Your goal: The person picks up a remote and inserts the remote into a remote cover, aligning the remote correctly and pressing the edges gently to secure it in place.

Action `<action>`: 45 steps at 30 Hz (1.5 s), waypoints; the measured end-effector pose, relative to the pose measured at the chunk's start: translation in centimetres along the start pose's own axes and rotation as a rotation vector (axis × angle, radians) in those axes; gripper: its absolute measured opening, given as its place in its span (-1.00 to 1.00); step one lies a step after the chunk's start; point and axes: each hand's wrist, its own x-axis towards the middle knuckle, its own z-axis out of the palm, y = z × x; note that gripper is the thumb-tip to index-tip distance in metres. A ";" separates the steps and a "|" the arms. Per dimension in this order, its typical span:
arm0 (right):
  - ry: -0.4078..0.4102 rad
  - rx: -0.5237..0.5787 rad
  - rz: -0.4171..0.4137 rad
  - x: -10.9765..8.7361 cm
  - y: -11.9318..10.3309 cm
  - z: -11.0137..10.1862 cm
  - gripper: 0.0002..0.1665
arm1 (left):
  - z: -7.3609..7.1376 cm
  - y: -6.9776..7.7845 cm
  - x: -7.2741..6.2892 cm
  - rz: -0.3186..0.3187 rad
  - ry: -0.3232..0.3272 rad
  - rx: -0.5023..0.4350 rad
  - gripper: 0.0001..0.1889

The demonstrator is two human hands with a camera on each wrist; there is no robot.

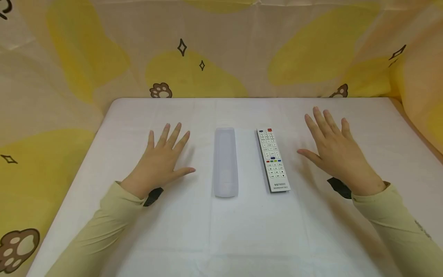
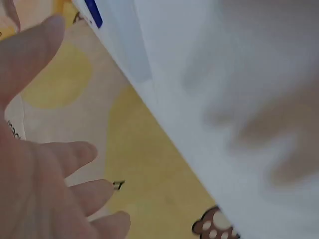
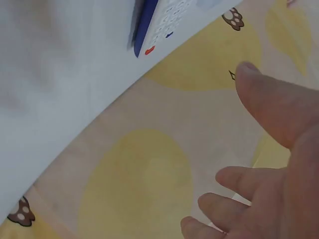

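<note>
A white remote control (image 1: 273,159) lies button side up on the table, its red button at the far end. To its left is a long translucent sleeve-like cover (image 1: 226,163), lying roughly parallel to it. My left hand (image 1: 159,161) hovers left of the cover with fingers spread, holding nothing. On the other side, my right hand (image 1: 333,154) is held above the table to the right of the remote, its fingers also spread and nothing in them. The right wrist view shows the remote's far end (image 3: 162,25); the left wrist view catches part of the cover (image 2: 134,45).
The white tabletop (image 1: 221,231) carries both things. A yellow and beige cloth (image 1: 221,50) with paw prints hangs behind its far edge and along the sides. Dark wrist straps (image 1: 340,188) show at the cuffs of the sleeves.
</note>
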 end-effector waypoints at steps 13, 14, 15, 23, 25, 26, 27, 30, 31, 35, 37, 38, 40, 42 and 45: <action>0.096 0.422 0.062 -1.0 -2.0 0.7 -0.22 | 0.9 4.5 2.6 0.066 0.161 -0.464 -0.52; 0.090 0.456 0.069 -1.1 -2.1 0.8 -0.24 | 0.9 5.0 2.9 0.065 0.163 -0.519 -0.55; 0.086 0.490 0.075 -1.1 -2.3 1.0 -0.26 | 0.9 5.3 3.2 0.068 0.168 -0.563 -0.58; -0.004 0.699 0.167 -1.2 -2.7 2.0 -0.36 | 1.1 8.0 5.6 0.052 0.033 -0.778 -0.70; -0.040 0.725 0.198 -1.3 -2.8 2.3 -0.38 | 1.3 8.9 6.2 0.077 -0.043 -0.808 -0.70; -0.058 0.728 0.211 -1.4 -2.8 2.5 -0.39 | 1.4 9.4 6.5 0.090 -0.087 -0.817 -0.71; -0.075 0.736 0.222 -1.5 -2.8 2.7 -0.41 | 1.5 9.9 6.9 0.105 -0.131 -0.827 -0.71; -0.134 0.765 0.250 -1.6 -2.6 3.2 -0.46 | 1.6 11.7 7.8 0.129 -0.237 -0.864 -0.73; -0.155 0.782 0.258 -1.7 -2.5 3.3 -0.47 | 1.7 12.3 8.1 0.124 -0.257 -0.869 -0.73; -0.225 0.881 0.272 -1.9 -2.2 3.8 -0.48 | 1.8 14.0 9.1 0.074 -0.282 -0.869 -0.73; -0.259 0.937 0.263 -2.0 -2.1 4.0 -0.48 | 1.8 14.5 9.3 0.048 -0.278 -0.849 -0.73; -0.276 0.963 0.256 -2.0 -2.2 4.2 -0.48 | 1.9 14.7 9.4 0.036 -0.281 -0.850 -0.72; -0.315 1.019 0.256 -1.9 -2.2 4.4 -0.47 | 2.0 14.9 9.5 0.023 -0.286 -0.850 -0.69; -0.346 1.077 0.257 -1.9 -2.4 4.7 -0.46 | 2.2 15.0 9.5 0.011 -0.284 -0.844 -0.67; -0.377 1.140 0.273 -1.8 -2.8 5.0 -0.45 | 2.5 15.1 9.3 -0.027 -0.270 -0.874 -0.66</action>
